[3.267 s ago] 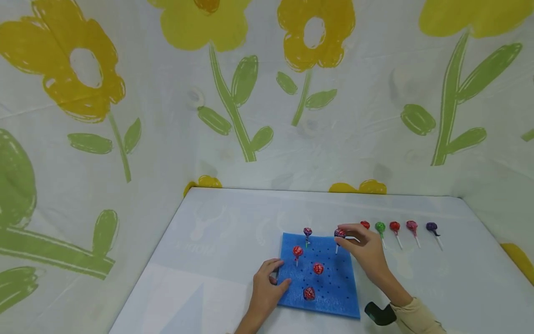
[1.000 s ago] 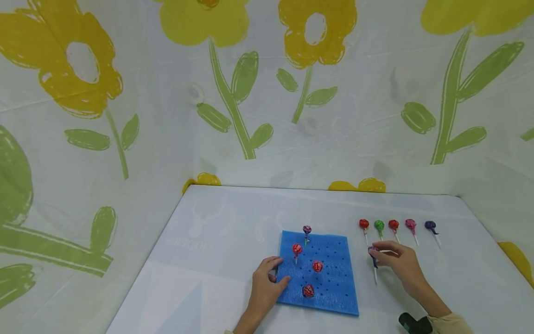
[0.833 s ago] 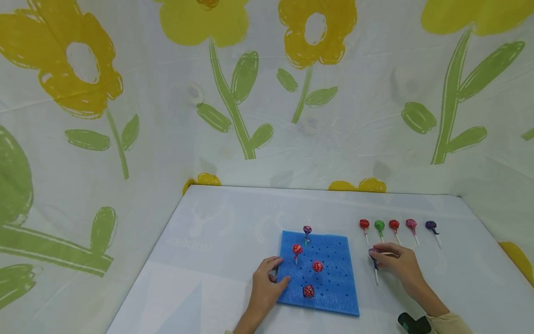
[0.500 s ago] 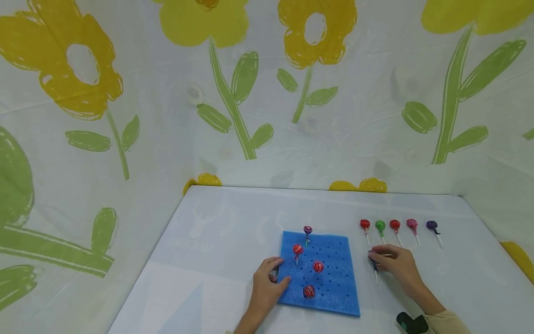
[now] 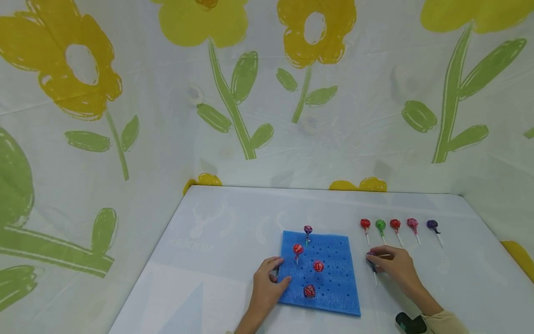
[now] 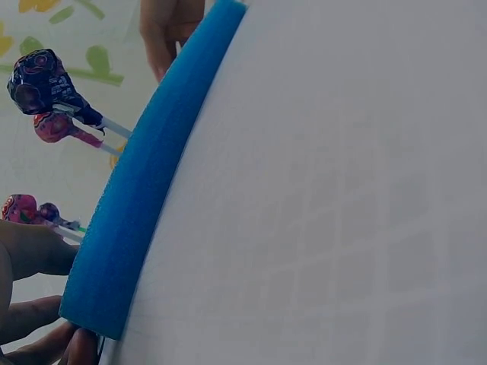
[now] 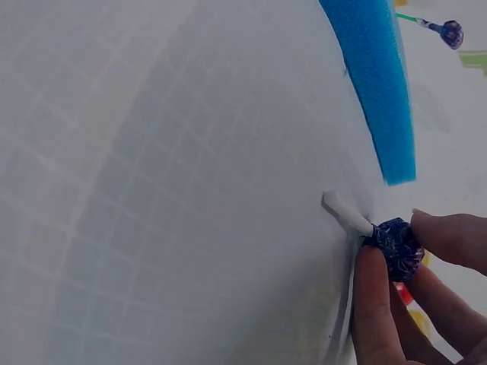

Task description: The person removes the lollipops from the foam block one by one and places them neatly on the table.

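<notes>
A person's left hand (image 5: 267,284) grips the left edge of a blue foam board (image 5: 333,300) on a white table (image 5: 208,260), thumb across the upper face, fingers clamped on the edge. Standing in the board, from left: a red lollipop (image 5: 298,248), a purple lollipop (image 5: 308,229) at the far edge, a dark-red lollipop (image 5: 309,291) toward the front and a round red lollipop (image 5: 318,266) near the middle. Just right of the board, the right hand (image 5: 394,266) pinches a dark-wrapped lollipop (image 7: 399,251), thumb and fingers clamped on its head; whether the white stick touches the tabletop cannot be told. Beyond it lie, in a row, a red pop (image 5: 365,223), a green pop (image 5: 380,224), another red pop (image 5: 395,223), a pink pop (image 5: 412,223) and a deep-purple pop (image 5: 432,224). Rightmost in front, a dark object (image 5: 410,323) sits beside a beige sleeve (image 5: 444,321).
</notes>
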The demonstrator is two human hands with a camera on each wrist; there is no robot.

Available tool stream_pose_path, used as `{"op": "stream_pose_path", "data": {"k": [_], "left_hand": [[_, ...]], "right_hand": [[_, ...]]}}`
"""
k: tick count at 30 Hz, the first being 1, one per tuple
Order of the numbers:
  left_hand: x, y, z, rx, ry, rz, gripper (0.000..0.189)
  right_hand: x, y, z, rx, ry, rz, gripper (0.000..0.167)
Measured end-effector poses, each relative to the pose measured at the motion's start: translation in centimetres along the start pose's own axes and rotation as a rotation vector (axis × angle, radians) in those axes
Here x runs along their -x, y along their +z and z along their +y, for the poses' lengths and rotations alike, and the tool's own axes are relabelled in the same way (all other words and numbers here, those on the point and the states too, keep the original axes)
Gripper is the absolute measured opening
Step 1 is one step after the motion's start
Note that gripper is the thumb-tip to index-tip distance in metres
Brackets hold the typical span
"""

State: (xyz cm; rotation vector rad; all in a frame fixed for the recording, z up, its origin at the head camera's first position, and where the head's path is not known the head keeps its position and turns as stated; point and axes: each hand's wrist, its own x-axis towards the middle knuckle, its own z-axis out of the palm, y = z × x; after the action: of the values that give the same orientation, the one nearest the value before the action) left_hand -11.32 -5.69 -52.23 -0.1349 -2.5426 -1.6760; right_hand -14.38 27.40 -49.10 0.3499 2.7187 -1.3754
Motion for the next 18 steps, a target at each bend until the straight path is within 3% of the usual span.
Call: {"op": "stream_pose_path", "data": {"k": [18], "left_hand": [[-0.08,0.06,-0.13,0.002,0.000,-0.001,0.043]], "right_hand": [[-0.06,-0.05,0.04,0.048,0.017,-0.023,0.040]]}}
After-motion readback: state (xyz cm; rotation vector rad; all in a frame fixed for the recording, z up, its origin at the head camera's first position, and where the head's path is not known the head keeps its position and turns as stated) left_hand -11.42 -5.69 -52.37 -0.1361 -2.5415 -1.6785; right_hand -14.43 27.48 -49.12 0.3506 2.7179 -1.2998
